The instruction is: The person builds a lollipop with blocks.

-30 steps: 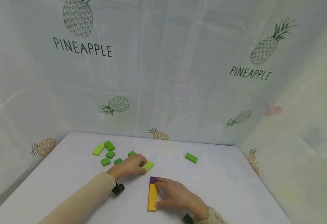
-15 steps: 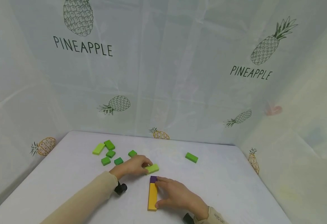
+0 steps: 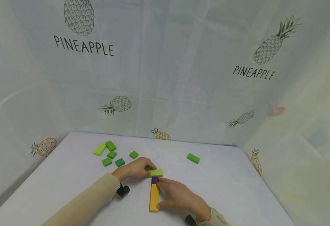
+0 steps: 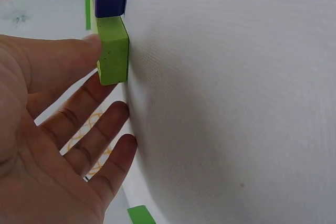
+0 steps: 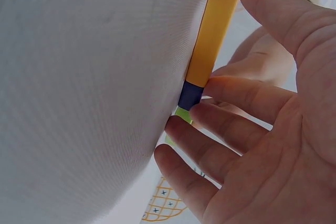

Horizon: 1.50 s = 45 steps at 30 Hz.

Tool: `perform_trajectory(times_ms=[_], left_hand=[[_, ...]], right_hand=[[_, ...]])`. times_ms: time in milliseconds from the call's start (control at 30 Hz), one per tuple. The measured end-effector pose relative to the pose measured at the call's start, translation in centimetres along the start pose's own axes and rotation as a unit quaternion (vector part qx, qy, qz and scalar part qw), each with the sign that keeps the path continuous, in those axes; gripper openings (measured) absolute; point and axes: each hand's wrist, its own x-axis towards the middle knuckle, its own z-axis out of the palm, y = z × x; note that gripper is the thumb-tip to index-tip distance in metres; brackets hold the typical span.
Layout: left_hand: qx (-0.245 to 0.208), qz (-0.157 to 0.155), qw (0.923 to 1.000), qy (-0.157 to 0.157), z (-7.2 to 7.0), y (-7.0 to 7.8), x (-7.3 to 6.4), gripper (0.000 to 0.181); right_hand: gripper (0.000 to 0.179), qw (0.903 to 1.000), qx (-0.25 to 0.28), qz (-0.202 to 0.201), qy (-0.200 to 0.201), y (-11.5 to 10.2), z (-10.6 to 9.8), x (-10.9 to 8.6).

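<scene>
My left hand (image 3: 139, 168) pinches a light green block (image 3: 156, 173) between thumb and fingers. The block lies crosswise at the far end of a small purple block (image 3: 154, 180), and in the left wrist view its side (image 4: 114, 59) meets the purple one. A long yellow block (image 3: 154, 197) continues the line toward me. Along the right side of this line rests my right hand (image 3: 179, 197), fingertips at the purple block and thumb by the yellow block's near end. Its fingers are fairly straight in the right wrist view.
Several green blocks (image 3: 112, 155) lie scattered at the back left of the white table (image 3: 227, 188), one of them light green (image 3: 100, 149). Another green block (image 3: 193, 158) lies farther back on the right. A pineapple-print curtain (image 3: 176, 78) stands behind the table.
The left hand has moved slightly right and turned the light green block from slanted to crosswise, bringing it to the purple block's far end. The right hand has stayed in place.
</scene>
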Motion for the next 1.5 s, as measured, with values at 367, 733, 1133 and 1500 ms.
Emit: perform_trajectory(times_ms=[367,733,1133,1500], left_hand=[[-0.004,0.015,0.9998,-0.013,-0.07,0.17,0.17,0.029],[-0.009,0.009,0.9998,-0.016,-0.08,0.24,0.16,0.029],[-0.013,-0.004,0.9997,-0.022,0.17,0.33,0.11,0.029],[-0.030,-0.007,0.9994,-0.017,-0.02,0.44,-0.13,0.029]], right_hand=[[0.076,0.9999,-0.004,-0.011,0.011,0.01,-0.08,-0.04],[0.077,1.0000,0.004,-0.004,0.004,-0.05,-0.15,-0.02],[0.077,0.9996,0.017,0.022,-0.010,-0.06,0.07,0.06],[0.078,0.9995,0.018,0.020,-0.013,-0.01,0.05,0.07]])
